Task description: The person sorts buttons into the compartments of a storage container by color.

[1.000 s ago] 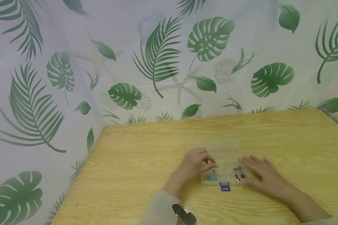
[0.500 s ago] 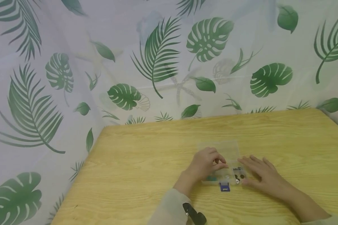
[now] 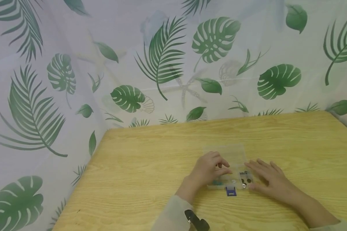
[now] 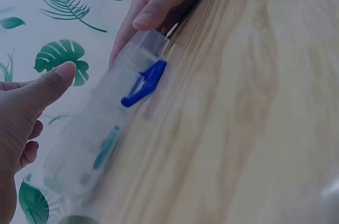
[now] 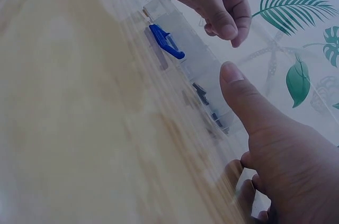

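Note:
A clear plastic compartment box [image 3: 216,188] lies on the table with its lid [image 3: 234,151] folded back. My left hand [image 3: 209,169] is bent over it, thumb and forefinger near each other. A speck of yellow shows under the thumb tip; I cannot tell whether the fingers hold it. Beside the box's right end, my right hand [image 3: 273,183] rests with straight fingers, touching its side. Black discs [image 3: 249,181] and a pale ring [image 3: 244,185] sit in the right compartments. Blue pieces [image 3: 217,183], partly hidden by the left hand, lie at the left.
A blue latch [image 4: 144,83] hangs at the box's front edge. The wood-grain table [image 3: 138,166] extends around it. Behind stands a white cloth [image 3: 167,109] printed with green leaves. A black strap [image 3: 196,220] circles the left sleeve.
My left hand has moved right over the box, then drawn back slightly left. The yellow piece, in plain sight a second ago, is now mostly covered by it. The right hand stays put.

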{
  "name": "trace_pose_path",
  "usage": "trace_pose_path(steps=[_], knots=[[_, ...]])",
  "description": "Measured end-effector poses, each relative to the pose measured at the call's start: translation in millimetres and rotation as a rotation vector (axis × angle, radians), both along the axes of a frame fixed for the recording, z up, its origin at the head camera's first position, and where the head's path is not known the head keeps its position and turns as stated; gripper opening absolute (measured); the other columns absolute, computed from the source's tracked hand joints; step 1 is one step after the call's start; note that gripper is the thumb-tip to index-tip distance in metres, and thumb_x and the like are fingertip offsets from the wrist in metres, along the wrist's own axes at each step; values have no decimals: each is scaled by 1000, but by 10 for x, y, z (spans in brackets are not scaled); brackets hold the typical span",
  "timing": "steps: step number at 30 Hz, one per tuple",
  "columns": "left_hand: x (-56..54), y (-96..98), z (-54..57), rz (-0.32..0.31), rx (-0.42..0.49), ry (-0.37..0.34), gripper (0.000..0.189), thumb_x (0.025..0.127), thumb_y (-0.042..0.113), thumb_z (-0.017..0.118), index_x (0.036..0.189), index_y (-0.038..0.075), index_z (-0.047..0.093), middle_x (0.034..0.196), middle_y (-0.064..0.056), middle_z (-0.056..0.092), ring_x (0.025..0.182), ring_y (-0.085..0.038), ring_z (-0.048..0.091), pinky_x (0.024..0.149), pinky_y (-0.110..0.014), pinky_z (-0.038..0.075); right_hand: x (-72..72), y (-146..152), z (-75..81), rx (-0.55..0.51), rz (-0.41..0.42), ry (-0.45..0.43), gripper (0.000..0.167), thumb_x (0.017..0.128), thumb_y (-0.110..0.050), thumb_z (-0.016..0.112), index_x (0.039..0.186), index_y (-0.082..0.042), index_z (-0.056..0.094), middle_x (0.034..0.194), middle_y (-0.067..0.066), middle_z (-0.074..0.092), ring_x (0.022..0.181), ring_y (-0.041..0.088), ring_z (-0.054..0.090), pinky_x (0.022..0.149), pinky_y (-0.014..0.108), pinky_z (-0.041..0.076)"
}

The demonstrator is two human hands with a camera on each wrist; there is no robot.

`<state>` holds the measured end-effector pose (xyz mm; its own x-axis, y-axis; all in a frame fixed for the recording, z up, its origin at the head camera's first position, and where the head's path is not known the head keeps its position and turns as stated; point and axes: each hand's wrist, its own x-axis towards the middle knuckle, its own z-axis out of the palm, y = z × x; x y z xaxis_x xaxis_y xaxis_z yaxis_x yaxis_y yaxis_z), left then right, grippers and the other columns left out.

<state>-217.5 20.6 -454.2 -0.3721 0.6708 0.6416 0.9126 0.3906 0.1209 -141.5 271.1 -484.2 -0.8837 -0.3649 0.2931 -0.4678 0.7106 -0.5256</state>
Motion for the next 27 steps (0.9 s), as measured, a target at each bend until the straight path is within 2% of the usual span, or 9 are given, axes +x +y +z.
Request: trace_pose_path(steps=[5, 10, 14, 19, 22, 27], knots=[[-5, -172, -46, 20, 27, -70, 20, 74, 30, 80, 85, 15, 72, 74, 6, 55, 69, -4, 49, 64, -6, 36, -5, -3, 14, -11, 4, 5, 67, 85, -29, 69, 143, -17, 40, 140, 26, 42, 128, 56, 30, 107, 66, 1], [-10, -410, -115, 77, 37, -247, 19, 76, 29, 77, 87, 15, 71, 76, 7, 52, 73, -4, 47, 67, -8, 39, -6, -14, -5, -21, 14, 6, 66, 85, -28, 69, 143, -16, 41, 140, 27, 42, 128, 56, 29, 108, 65, -1], [24, -607, -102, 113, 55, -346, 20, 76, 29, 77, 88, 15, 71, 77, 7, 52, 74, -5, 46, 68, -12, 41, 5, -26, -21, -24, 14, -4, 67, 85, -30, 69, 144, -17, 40, 141, 26, 41, 129, 55, 29, 108, 64, -3], [39, -768, -90, 160, 37, -413, 20, 78, 31, 75, 89, 16, 70, 79, 7, 54, 77, -6, 48, 70, -15, 44, 18, -17, -25, -19, 8, -8, 67, 85, -30, 69, 144, -17, 40, 141, 25, 42, 129, 55, 29, 109, 63, -4], [31, -826, -81, 156, 22, -456, 20, 78, 31, 75, 90, 15, 70, 80, 6, 54, 78, -6, 48, 72, -17, 45, 16, -8, -20, -22, 6, -13, 67, 85, -30, 69, 144, -17, 40, 142, 25, 41, 130, 55, 28, 109, 63, -4], [13, -893, -78, 131, -27, -656, 23, 79, 34, 74, 94, 18, 69, 82, 10, 52, 79, -5, 46, 71, -17, 43, 6, -11, -8, -27, 11, -11, 67, 85, -30, 69, 144, -17, 40, 142, 25, 41, 129, 55, 28, 109, 63, -4]])
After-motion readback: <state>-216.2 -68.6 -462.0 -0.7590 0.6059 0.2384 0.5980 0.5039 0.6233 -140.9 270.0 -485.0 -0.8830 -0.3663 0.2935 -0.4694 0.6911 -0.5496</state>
